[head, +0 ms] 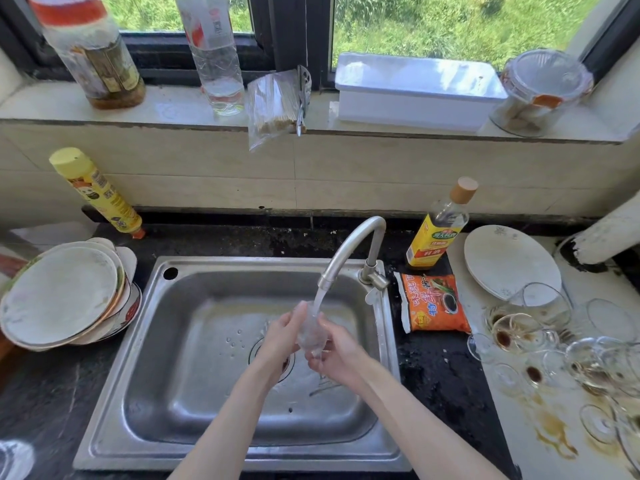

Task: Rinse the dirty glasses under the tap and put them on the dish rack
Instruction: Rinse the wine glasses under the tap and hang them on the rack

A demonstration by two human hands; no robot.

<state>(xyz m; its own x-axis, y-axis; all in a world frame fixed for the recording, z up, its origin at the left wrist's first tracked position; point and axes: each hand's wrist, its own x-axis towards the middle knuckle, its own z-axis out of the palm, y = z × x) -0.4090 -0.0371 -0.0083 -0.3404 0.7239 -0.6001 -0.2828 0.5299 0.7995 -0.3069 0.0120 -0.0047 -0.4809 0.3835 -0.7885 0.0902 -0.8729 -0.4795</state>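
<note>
Your left hand (pixel 282 336) and right hand (pixel 337 353) both grip one clear glass (pixel 311 332) over the sink (pixel 214 341), under the running tap (pixel 349 251). Dirty glasses (pixel 540 344) crowd the stained counter right, beside a plate (pixel 502 261), orange packet (pixel 433 303) and oil bottle (pixel 438 230). Stacked plates (pixel 62 296) sit left.

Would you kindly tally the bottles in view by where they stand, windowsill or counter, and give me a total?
Windowsill: 2, the oil bottle with the red band and the clear bottle.
Counter: 2, the yellow-capped bottle left of the sink and the wooden-capped bottle behind the tap.
Total: 4 bottles.
</note>
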